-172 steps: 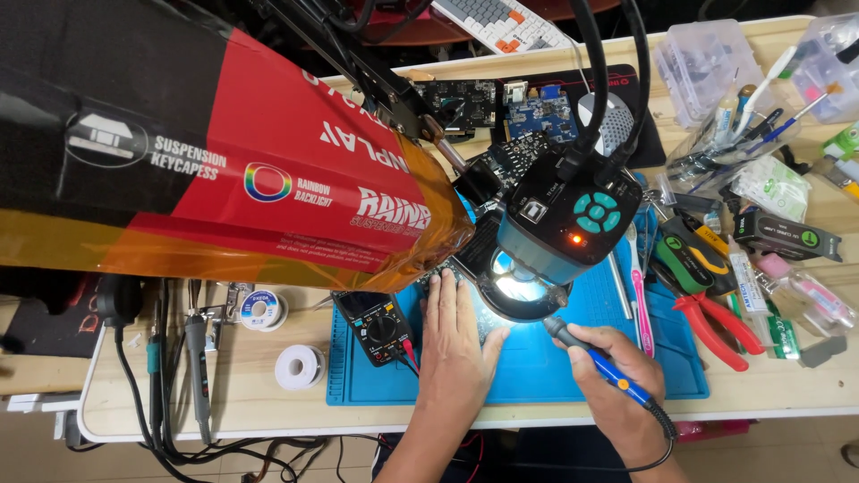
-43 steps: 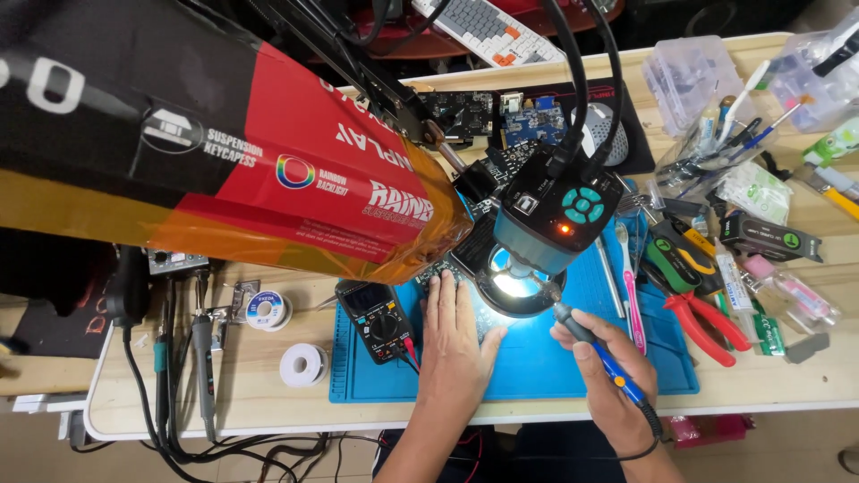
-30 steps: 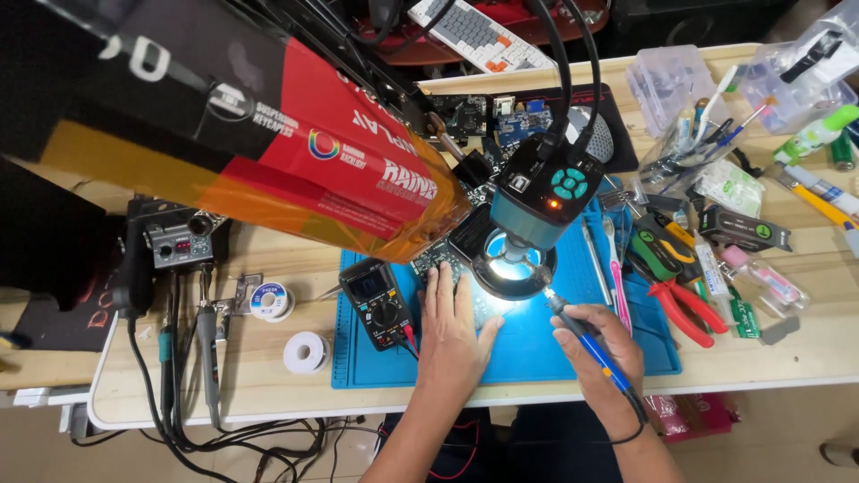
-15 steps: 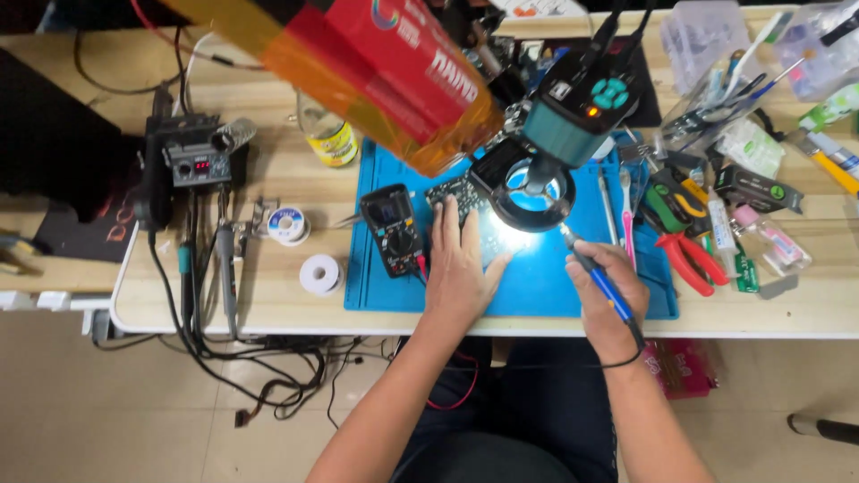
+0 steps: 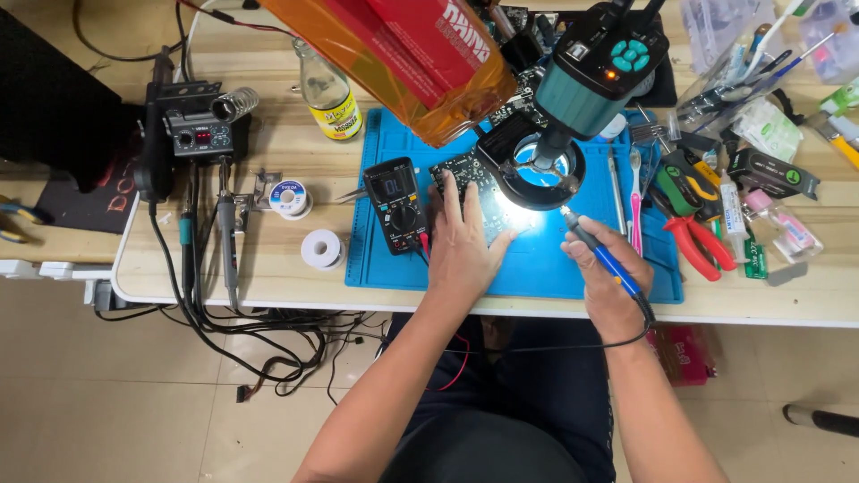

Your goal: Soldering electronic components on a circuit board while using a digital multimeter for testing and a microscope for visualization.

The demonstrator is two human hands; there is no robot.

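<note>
Two hands at work over a blue silicone mat [image 5: 537, 268] on the desk [image 5: 268, 268]. Far left of the left hand: soldering station [image 5: 199, 134] w/ red display, then a solder reel [image 5: 291, 197] and a white spool [image 5: 320, 248], well apart from the fingers. Just left of the left hand [image 5: 463, 246], a black multimeter [image 5: 398, 206] lies on the mat, nearly touching the thumb side. Left fingers are spread flat, pressing down on a circuit board [image 5: 465, 174] that sits under them and runs toward the lit ring lamp [image 5: 541, 174] of the teal microscope [image 5: 595, 76]. Right hand [image 5: 608, 277] is to the right of that, fingers wrapped round a blue-handled soldering iron [image 5: 601, 253], tip aimed up-left into the bright spot below the lamp. Right of the right fingers: pink tweezers [image 5: 636, 201], then red-handled pliers [image 5: 702, 246], near but not touching.
</note>
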